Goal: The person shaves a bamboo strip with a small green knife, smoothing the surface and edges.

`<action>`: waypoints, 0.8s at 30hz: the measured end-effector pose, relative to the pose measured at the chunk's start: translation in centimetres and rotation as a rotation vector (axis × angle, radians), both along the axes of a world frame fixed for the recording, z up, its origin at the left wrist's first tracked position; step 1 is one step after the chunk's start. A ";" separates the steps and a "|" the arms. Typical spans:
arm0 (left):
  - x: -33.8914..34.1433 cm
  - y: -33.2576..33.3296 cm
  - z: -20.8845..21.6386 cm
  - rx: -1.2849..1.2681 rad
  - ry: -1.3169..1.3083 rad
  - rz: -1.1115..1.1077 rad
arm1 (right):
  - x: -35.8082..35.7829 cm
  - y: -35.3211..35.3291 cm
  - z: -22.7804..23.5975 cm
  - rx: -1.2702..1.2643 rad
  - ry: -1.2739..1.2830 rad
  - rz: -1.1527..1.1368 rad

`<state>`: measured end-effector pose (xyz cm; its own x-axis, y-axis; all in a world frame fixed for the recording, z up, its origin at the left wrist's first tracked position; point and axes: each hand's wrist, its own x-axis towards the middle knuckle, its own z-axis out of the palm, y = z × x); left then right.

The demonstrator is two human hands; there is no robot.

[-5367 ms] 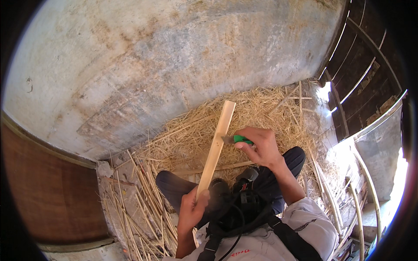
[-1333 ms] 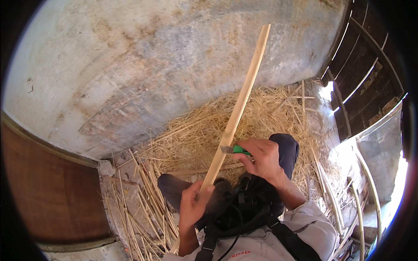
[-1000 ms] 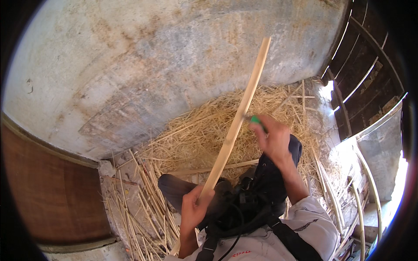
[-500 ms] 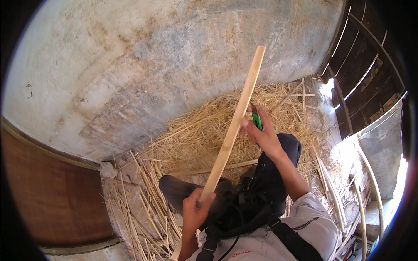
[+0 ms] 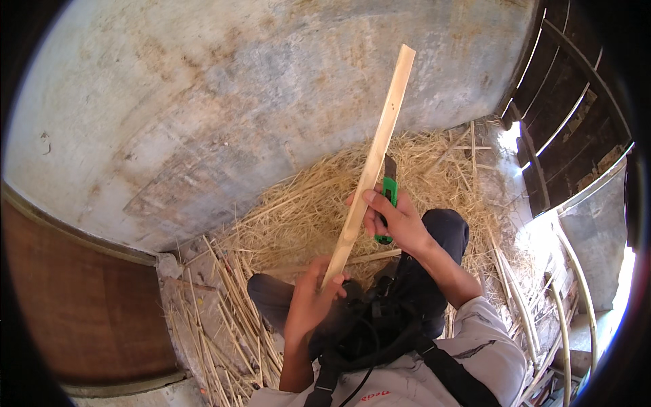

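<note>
A long pale bamboo strip slants up and away from my lap, its far end in front of the wall. My left hand is closed round its lower part. Higher along the strip, my right hand grips a green utility knife, with the thumb laid over the strip. The knife's dark blade is out and points away from me, close beside the strip's right edge. Some fingers of the right hand are hidden behind the strip.
Straw-like shavings cover the floor ahead of my bent legs. Thin split sticks lie on the left. A stained wall rises in front, with a brown panel at left and dark slatted boards at right.
The bamboo strip has moved farther away and up. My left hand has risen along with it. The right hand has come lower and nearer, turning the knife so more of its green handle shows.
</note>
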<state>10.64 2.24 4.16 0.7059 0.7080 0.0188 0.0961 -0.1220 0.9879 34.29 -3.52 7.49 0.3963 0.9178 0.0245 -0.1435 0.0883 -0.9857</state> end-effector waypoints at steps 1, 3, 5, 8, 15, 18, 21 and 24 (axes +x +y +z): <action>0.2 0.3 0.7 -0.064 0.058 -0.060 | -0.1 -0.2 0.2 0.012 -0.005 0.012; 0.4 0.4 1.3 -0.156 0.112 -0.102 | -0.7 -0.3 0.3 0.112 -0.012 -0.029; 0.7 -0.1 1.2 -0.218 0.105 -0.065 | -1.7 -0.2 0.2 0.281 -0.011 -0.138; 0.8 -0.3 1.6 -0.302 0.078 -0.031 | 0.4 -1.2 -1.0 0.340 -0.538 -0.156; 0.3 -0.5 2.6 -0.440 -0.031 0.042 | 0.1 -1.2 -1.7 0.363 -1.055 -0.121; -0.2 -0.2 3.3 -0.485 -0.044 -0.027 | -0.5 -1.1 -1.7 0.377 -1.135 -0.173; -0.5 0.0 3.2 -0.528 -0.043 -0.065 | -0.8 -1.2 -1.5 0.385 -1.182 -0.221; -0.9 0.1 2.9 -0.552 -0.032 -0.090 | -1.0 -1.1 -1.7 0.406 -1.209 -0.262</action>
